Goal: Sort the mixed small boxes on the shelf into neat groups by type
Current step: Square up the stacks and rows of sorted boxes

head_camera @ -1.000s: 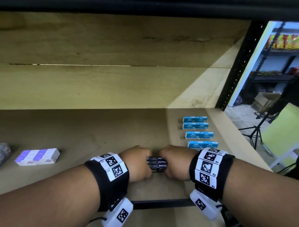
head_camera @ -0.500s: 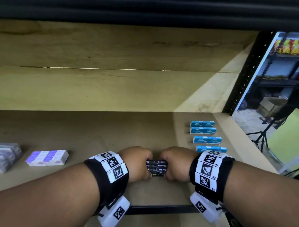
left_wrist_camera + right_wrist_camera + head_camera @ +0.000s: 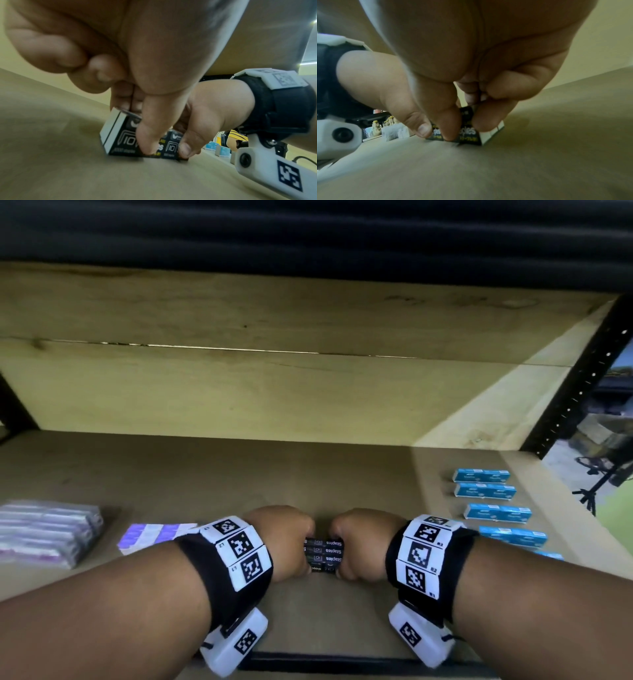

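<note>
Both hands, left (image 3: pixel 289 542) and right (image 3: pixel 359 544), clamp the black boxes (image 3: pixel 323 554) between them on the shelf (image 3: pixel 308 474), probably squaring the group; blue boxes (image 3: pixel 496 513) lie right of the grip.

Looks like a stockroom or the back of a small shop to me. Everything's sitting on a wooden shelf (image 3: pixel 239 474) bolted into a black metal upright (image 3: pixel 582 378) with rows of punched holes, the usual warehouse racking. Small retail boxes are lying on it in groups: blue boxes (image 3: pixel 496 513) lined up on the right, black staple boxes (image 3: pixel 323 551) in the middle, purple-and-white boxes (image 3: pixel 150 534) and a plastic-wrapped bundle (image 3: pixel 44 529) on the left. Past the rack there's a tripod (image 3: pixel 597 484) standing on the floor, so someone's filming in here. The right wrist view is catching another rack with jars (image 3: pixel 376 127) on it.
</note>
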